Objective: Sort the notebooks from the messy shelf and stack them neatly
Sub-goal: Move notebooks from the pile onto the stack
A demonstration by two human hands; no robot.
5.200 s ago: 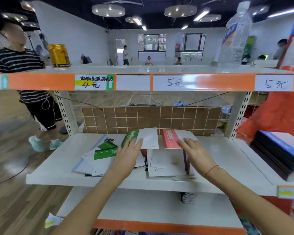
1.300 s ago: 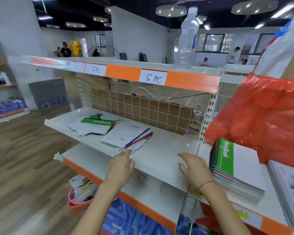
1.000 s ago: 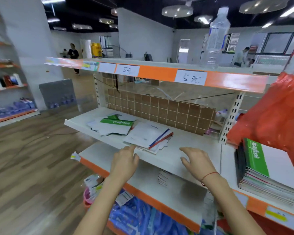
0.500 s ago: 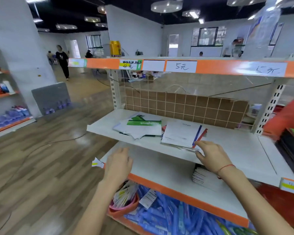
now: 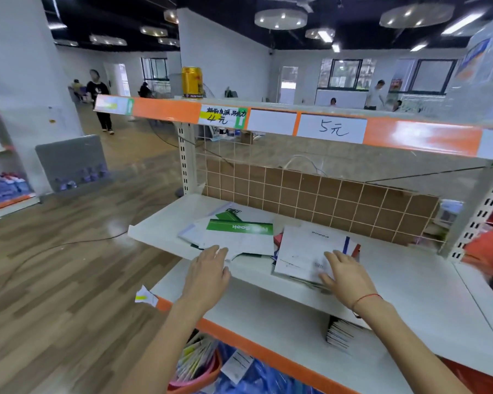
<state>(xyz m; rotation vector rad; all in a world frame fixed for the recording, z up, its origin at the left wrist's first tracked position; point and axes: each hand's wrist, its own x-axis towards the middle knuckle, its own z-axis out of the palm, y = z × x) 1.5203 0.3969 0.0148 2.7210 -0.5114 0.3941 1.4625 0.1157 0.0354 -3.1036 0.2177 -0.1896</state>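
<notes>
Two loose heaps of notebooks lie on the white middle shelf [image 5: 404, 268]. The left heap [image 5: 234, 237] is topped by a white notebook with a green band. The right heap [image 5: 308, 251] shows a white back cover with blue and red edges peeking out. My left hand [image 5: 208, 274] reaches with straight fingers to the front edge of the left heap. My right hand [image 5: 346, 275] lies flat with spread fingers on the near right corner of the right heap.
A small notebook stack [image 5: 339, 334] stands on the lower shelf under my right arm. A gold can [image 5: 192, 82] sits on the top shelf. An orange bag [image 5: 490, 248] bulges in at the right. A pink basket [image 5: 194, 371] is below. People stand in the background.
The view has swung left from the neat stack on the right shelf back to the messy heaps. Both hands moved up and forward: left to the left heap, right onto the right heap.
</notes>
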